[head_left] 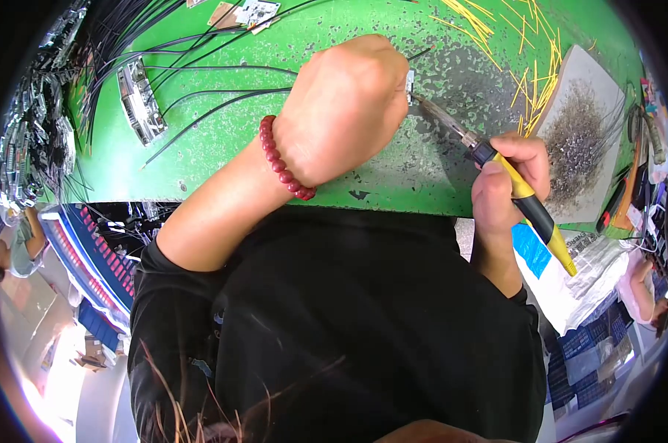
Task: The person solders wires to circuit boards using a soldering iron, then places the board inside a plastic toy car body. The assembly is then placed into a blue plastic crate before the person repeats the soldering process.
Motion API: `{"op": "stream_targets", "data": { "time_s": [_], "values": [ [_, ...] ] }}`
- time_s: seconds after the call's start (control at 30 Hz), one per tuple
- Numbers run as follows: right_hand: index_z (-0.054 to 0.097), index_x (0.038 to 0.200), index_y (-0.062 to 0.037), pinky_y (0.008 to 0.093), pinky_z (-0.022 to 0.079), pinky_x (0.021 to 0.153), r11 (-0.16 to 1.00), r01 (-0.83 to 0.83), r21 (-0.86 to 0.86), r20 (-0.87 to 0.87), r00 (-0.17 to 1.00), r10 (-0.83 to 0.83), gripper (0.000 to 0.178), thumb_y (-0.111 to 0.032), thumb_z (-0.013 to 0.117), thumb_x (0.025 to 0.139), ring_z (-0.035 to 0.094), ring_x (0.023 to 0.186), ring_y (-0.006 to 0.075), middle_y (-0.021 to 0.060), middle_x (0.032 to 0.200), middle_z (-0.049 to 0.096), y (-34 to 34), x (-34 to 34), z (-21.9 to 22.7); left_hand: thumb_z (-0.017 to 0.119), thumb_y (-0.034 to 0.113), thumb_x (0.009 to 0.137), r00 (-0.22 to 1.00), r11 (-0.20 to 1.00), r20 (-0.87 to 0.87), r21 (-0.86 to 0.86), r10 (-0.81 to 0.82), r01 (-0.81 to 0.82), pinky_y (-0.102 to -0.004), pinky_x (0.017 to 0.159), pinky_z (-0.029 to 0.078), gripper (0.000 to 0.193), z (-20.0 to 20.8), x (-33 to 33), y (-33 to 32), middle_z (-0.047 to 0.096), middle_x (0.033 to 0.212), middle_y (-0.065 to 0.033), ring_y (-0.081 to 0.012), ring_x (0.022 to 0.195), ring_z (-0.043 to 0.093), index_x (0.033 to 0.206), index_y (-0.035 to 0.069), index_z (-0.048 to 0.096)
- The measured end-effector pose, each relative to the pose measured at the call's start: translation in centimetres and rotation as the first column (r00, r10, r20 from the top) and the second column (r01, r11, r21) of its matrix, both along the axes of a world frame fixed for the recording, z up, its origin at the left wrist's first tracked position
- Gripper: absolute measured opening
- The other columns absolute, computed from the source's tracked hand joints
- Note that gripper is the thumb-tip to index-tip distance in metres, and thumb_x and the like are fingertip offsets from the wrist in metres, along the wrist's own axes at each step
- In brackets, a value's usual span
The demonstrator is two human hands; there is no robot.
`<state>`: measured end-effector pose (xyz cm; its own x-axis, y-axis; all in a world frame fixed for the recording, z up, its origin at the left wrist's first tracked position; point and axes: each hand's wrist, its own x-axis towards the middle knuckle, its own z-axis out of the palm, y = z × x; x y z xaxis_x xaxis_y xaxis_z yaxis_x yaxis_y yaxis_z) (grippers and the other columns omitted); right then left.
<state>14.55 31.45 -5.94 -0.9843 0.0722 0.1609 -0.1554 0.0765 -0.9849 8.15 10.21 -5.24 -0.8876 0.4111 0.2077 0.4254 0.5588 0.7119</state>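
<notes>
The left hand (pixel 348 107) is curled, its fingertips hidden, so I cannot tell its grip; a small white part (pixel 410 83) shows just right of it, black wires (pixel 230 91) to its left. The right hand (pixel 507 181) grips a soldering iron (pixel 523 189), tip pointing left toward that part.

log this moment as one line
left hand: over green table, fingers hidden | right hand: holds yellow-black soldering iron | iron tip: near small white part | yellow wires: beyond right hand
</notes>
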Motion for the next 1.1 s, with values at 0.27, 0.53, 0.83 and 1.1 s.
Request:
{"op": "stream_targets", "data": {
  "time_s": [0.27,0.53,0.83,1.1],
  "values": [
    [0.054,0.092,-0.0008,0.0222,0.028,0.057,0.998,0.009,-0.059,-0.097,0.995,-0.015,0.021,-0.013,0.068,0.081,0.038,0.063,0.0058,-0.0006,0.073,0.047,-0.2,-0.1,-0.5,0.064,-0.004,0.071,1.0,1.0,-0.013,-0.013,0.014,-0.014,-0.0354,0.057,0.047,0.009,0.0,0.0,0.0,0.057,0.069,-0.0124,-0.0294,0.066,0.059,0.071,-0.001,0.055],
    [0.054,0.09,-0.0007,0.0223,0.027,0.057,1.0,-0.011,-0.026,-0.068,0.998,0.009,0.017,-0.009,0.064,0.079,0.036,0.062,0.0056,-0.0011,0.071,0.046,0.0,-0.3,-0.1,0.064,-0.004,0.07,1.0,1.0,-0.017,-0.008,0.01,-0.01,-0.0362,0.056,0.047,0.01,0.0,0.0,0.1,0.055,0.068,-0.0127,-0.03,0.064,0.058,0.07,-0.001,0.054],
    [0.053,0.091,-0.001,0.0223,0.027,0.056,0.998,0.001,-0.057,-0.052,0.999,-0.004,0.019,-0.012,0.065,0.081,0.036,0.062,0.0052,-0.0013,0.072,0.046,0.2,-0.1,-0.4,0.063,-0.004,0.07,1.0,0.999,0.018,-0.035,-0.009,0.01,-0.0383,0.057,0.047,0.009,0.3,-0.3,0.2,0.055,0.068,-0.0133,-0.0317,0.065,0.057,0.069,-0.001,0.054],
    [0.053,0.093,-0.0013,0.0222,0.029,0.057,0.999,-0.028,-0.043,-0.014,1.0,0.027,0.022,-0.014,0.068,0.082,0.038,0.063,0.0056,-0.0003,0.073,0.048,0.2,0.0,-0.2,0.062,-0.001,0.073,0.997,0.992,0.068,-0.112,-0.048,0.055,-0.0408,0.06,0.047,0.009,0.8,-1.0,0.1,0.056,0.069,-0.0152,-0.0343,0.068,0.057,0.069,-0.001,0.054]
  ]
}}
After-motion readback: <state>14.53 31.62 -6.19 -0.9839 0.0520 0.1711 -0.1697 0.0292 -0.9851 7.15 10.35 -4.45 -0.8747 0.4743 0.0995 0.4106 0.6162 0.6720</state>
